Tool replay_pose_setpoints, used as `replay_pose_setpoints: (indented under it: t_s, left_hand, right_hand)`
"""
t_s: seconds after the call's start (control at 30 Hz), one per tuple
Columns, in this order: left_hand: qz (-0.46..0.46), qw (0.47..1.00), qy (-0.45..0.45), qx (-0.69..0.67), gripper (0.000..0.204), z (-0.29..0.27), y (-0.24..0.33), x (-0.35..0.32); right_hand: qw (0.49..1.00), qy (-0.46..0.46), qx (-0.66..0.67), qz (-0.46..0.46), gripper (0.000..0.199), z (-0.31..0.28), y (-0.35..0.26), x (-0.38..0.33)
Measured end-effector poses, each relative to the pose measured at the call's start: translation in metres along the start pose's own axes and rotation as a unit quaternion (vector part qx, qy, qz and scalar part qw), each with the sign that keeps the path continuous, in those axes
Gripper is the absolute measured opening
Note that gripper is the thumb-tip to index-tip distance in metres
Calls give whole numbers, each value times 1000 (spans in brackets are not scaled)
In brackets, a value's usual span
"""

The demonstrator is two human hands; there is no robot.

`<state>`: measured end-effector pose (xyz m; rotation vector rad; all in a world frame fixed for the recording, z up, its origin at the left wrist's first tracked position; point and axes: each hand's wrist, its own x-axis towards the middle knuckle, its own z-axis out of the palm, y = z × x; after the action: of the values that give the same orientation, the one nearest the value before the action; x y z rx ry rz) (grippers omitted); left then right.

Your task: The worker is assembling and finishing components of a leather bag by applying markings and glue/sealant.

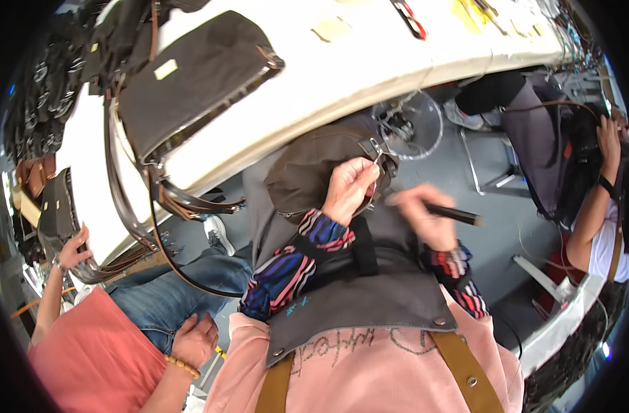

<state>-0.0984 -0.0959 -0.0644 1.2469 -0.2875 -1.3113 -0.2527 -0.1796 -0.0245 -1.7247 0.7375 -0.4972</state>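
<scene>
Hands meet over a dark brown bag held in the lap, just below the edge of the white counter. The left hand has its grip pressed together, pinching a small metal ring fitting at the bag's upper corner. The right hand is closed around a thin dark tool whose tip points toward that fitting; motion blur hides the finer finger placement. A larger brown bag with long straps lies on the counter to the left. Another person in a red shirt sits at the left
</scene>
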Motion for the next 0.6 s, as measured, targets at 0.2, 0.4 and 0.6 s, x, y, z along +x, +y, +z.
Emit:
replay_pose_setpoints:
  t_s: [0.2,0.4,0.6]
  left_hand:
    - [107,994,10,-17,11,3,80,-64]
    - [177,978,46,-100,12,-15,93,-110]
    - [241,763,336,497,21,-25,112,-156]
  right_hand:
    - [977,195,70,-59,15,-14,-75,29]
    - [975,18,31,-219,14,44,-79,51]
    - [967,-25,14,-252,12,88,-66,29]
